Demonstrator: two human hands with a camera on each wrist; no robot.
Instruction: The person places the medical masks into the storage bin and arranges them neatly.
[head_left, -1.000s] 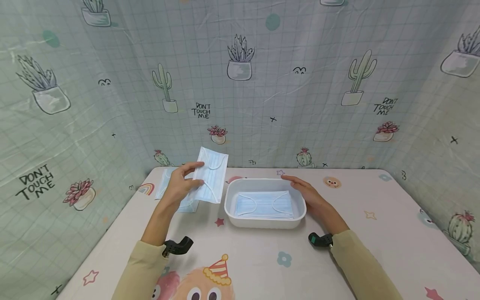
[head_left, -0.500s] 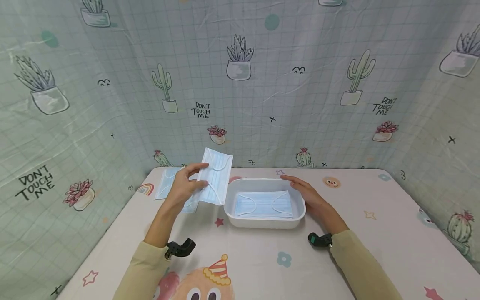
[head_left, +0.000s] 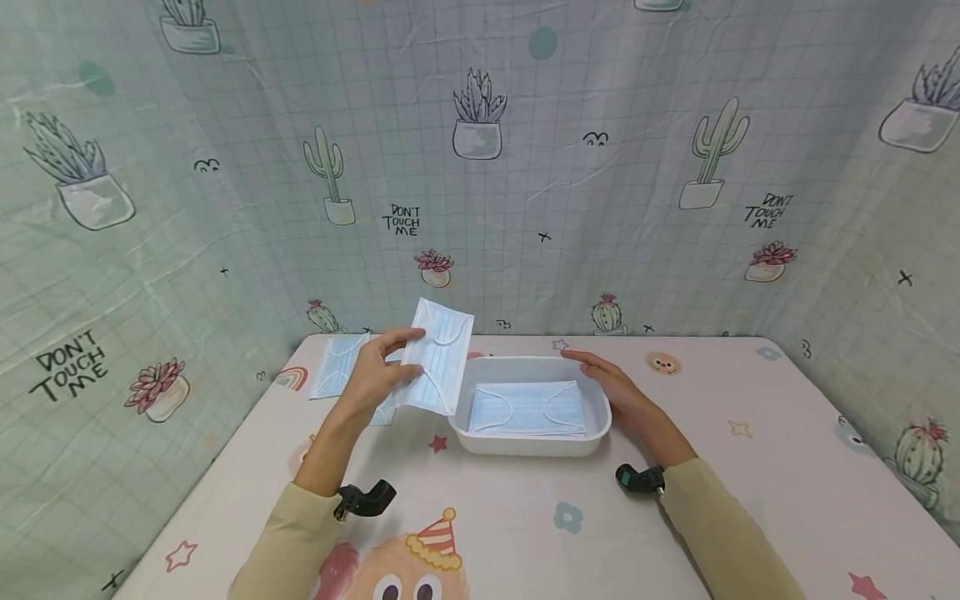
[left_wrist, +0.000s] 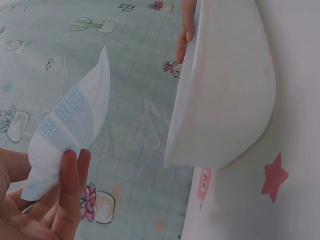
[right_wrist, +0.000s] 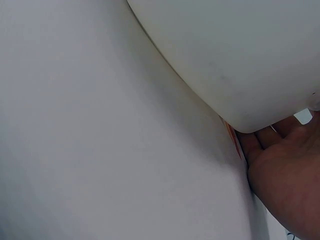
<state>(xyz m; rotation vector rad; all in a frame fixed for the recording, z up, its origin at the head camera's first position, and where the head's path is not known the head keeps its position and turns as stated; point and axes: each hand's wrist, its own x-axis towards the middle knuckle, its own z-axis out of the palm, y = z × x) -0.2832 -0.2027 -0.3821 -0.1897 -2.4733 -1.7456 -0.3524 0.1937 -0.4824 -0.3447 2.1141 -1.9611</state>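
In the head view my left hand (head_left: 382,371) pinches a light-blue face mask (head_left: 442,354) between thumb and fingers. The mask is held up, tilted, its lower corner by the left rim of a white plastic box (head_left: 525,448). Seen from the left wrist, this held mask (left_wrist: 67,125) bends into a curve, apart from the box. Inside the box lies another face mask (head_left: 528,410), flat, with both ear loops facing up. My right hand (head_left: 626,400) rests against the box's right end, fingers extended along the far right corner; the right wrist view shows part of it beside the box wall.
More face masks (head_left: 337,367) lie on the table at the back left, partly hidden behind my left hand. A patterned cloth table (head_left: 510,517) carries everything. Behind it hangs a curtain (head_left: 547,192) printed with cacti. Both wrists wear black cameras (head_left: 366,498).
My left hand has carried the held mask a little to the right, toward the box, and slightly down. The right hand and the box have stayed in place.
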